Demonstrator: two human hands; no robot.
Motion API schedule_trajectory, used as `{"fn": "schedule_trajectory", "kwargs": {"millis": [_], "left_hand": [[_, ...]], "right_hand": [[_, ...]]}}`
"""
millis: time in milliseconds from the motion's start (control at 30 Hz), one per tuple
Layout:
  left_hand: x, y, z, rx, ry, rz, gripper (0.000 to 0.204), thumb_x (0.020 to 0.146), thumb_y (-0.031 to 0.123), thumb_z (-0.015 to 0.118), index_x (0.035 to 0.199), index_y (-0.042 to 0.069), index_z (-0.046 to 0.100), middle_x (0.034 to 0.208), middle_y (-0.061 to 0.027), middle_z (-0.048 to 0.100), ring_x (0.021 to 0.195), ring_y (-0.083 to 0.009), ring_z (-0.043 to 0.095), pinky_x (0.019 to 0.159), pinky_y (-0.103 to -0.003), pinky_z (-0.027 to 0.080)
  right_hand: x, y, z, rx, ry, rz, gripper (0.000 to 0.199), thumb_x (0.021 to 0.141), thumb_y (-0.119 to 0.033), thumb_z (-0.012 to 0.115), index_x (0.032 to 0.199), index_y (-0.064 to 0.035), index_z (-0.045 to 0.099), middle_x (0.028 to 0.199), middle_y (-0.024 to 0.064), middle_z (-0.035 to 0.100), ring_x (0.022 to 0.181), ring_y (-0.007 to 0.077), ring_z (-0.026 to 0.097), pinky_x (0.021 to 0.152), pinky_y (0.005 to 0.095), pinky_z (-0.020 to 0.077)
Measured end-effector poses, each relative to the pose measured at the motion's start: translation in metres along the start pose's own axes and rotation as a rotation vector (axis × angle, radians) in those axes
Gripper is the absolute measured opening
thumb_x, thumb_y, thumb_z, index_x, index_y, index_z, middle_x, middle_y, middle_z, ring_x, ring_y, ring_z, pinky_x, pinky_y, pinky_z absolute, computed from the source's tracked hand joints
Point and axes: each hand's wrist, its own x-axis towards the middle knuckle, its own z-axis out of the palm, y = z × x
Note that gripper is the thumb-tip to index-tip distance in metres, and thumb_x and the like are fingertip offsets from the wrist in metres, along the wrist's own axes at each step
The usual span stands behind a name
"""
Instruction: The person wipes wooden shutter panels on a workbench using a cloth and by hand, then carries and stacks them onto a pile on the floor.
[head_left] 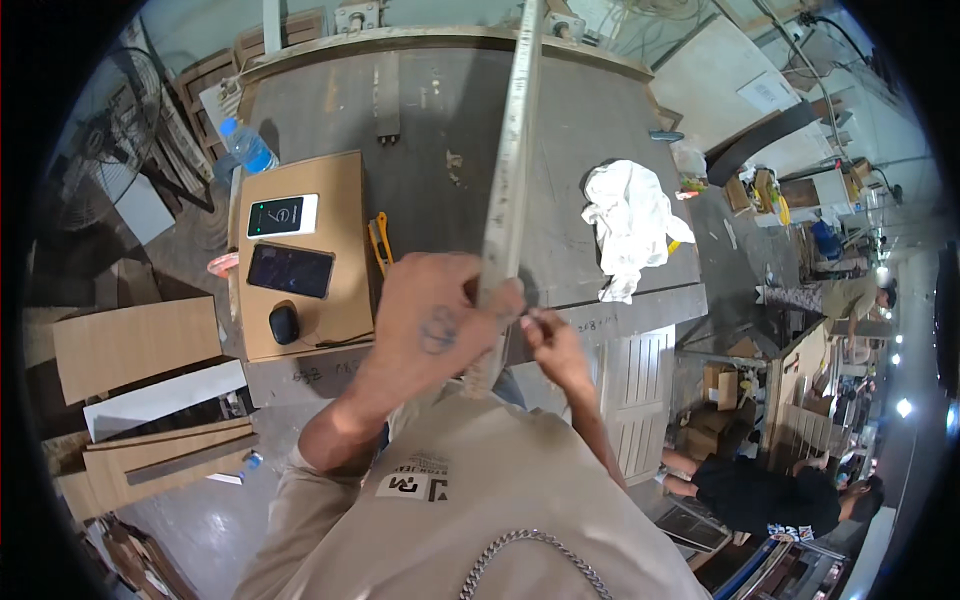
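A long, narrow pale strip (508,165) runs from the top of the view down toward my chest, over the grey worktable. My left hand (435,310) is closed around it near its close end, with the thumb lying across its face. Just right of the strip, my right hand (560,350) has its thumb and fingertips pinched together. Whether something small is between those fingertips I cannot make out. A yellow utility knife (380,243) lies just beyond my left hand, beside a cardboard box.
The grey worktable (430,200) carries a crumpled white cloth (630,225) at right. On the cardboard box (345,190) lie two phones and a black case (284,323). A water bottle (248,146) stands behind it. Wooden boards (135,345) lie at left; a person (770,495) is at right.
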Motion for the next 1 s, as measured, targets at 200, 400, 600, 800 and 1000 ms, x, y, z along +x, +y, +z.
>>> {"fn": "schedule_trajectory", "kwargs": {"millis": [200, 400, 600, 800, 1000], "left_hand": [[0.018, 0.000, 0.041, -0.415, -0.173, -0.113, 0.051, 0.090, 0.038, 0.061, 0.059, -0.002, 0.057, 0.051, -0.0013, 0.050, 0.051, -0.0101, 0.041, 0.050, -0.026, 0.036], [0.052, -0.186, 0.167, -0.539, -0.114, -0.414, 0.041, 0.095, 0.042, 0.052, 0.093, 0.003, 0.064, 0.074, -0.0078, 0.060, 0.067, -0.0165, 0.056, 0.067, -0.030, 0.045], [0.016, -0.187, 0.229, -0.414, -0.127, -0.225, 0.045, 0.098, 0.046, 0.043, 0.107, 0.007, 0.063, 0.091, -0.0091, 0.066, 0.084, -0.0195, 0.061, 0.079, -0.033, 0.046], [0.054, -0.221, 0.204, -0.629, -0.014, -0.472, 0.047, 0.098, 0.047, 0.042, 0.109, 0.006, 0.062, 0.094, -0.0092, 0.066, 0.087, -0.0193, 0.061, 0.081, -0.033, 0.046], [0.099, -0.229, 0.165, -0.907, 0.042, -0.606, 0.048, 0.098, 0.048, 0.041, 0.112, 0.006, 0.061, 0.096, -0.0094, 0.066, 0.089, -0.0191, 0.060, 0.082, -0.033, 0.045]], "right_hand": [[-0.022, -0.079, -0.089, 0.689, 0.380, -0.480, 0.044, 0.098, -0.028, 0.052, 0.128, 0.0039, 0.052, 0.114, 0.0144, 0.064, 0.103, 0.0176, 0.060, 0.089, 0.0294, 0.0470], [-0.025, -0.123, -0.135, 0.790, 0.145, -0.366, 0.053, 0.096, -0.031, 0.056, 0.134, 0.0045, 0.045, 0.126, 0.0184, 0.056, 0.114, 0.0267, 0.056, 0.094, 0.0339, 0.0468], [-0.024, -0.142, -0.136, 0.514, 0.169, -0.349, 0.090, 0.079, -0.038, 0.076, 0.140, 0.0093, 0.030, 0.131, 0.0314, 0.048, 0.124, 0.0324, 0.049, 0.101, 0.0398, 0.0432], [0.005, -0.153, -0.057, 0.001, 0.179, -0.465, 0.098, 0.083, -0.048, 0.067, 0.143, 0.0087, 0.014, 0.139, 0.0382, 0.031, 0.123, 0.0476, 0.045, 0.103, 0.0420, 0.0397], [0.004, -0.128, 0.000, -0.229, 0.233, -0.405, 0.077, 0.092, -0.041, 0.053, 0.145, 0.0027, 0.019, 0.143, 0.0384, 0.022, 0.134, 0.0556, 0.021, 0.106, 0.0662, 0.0168]]}}
